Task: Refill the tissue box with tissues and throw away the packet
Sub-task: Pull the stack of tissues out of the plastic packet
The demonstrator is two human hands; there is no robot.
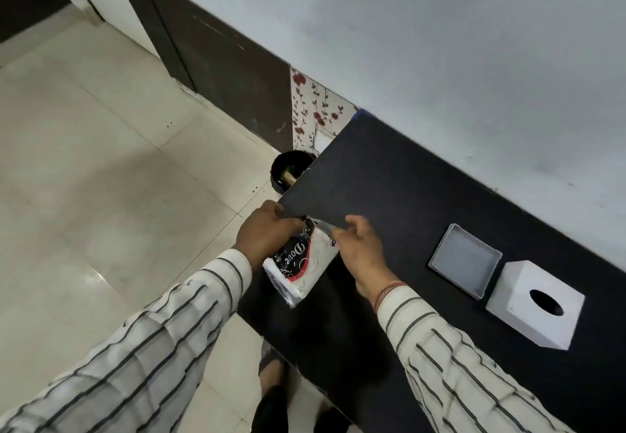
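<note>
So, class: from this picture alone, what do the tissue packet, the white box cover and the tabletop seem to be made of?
Tissue packet: thin glossy plastic film, judging by crinkles and shine.
White box cover: probably matte plastic or painted wood; smooth faces, crisp edges.
Tabletop: dark matte laminate or board, likely; flat and almost without reflection.

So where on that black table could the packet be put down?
The table is bare from the wall to the hands. The right end is crowded: tray and tissue box sit close together.

Tray (464, 260) left of box (535, 307) — tabletop (406, 175).
</note>
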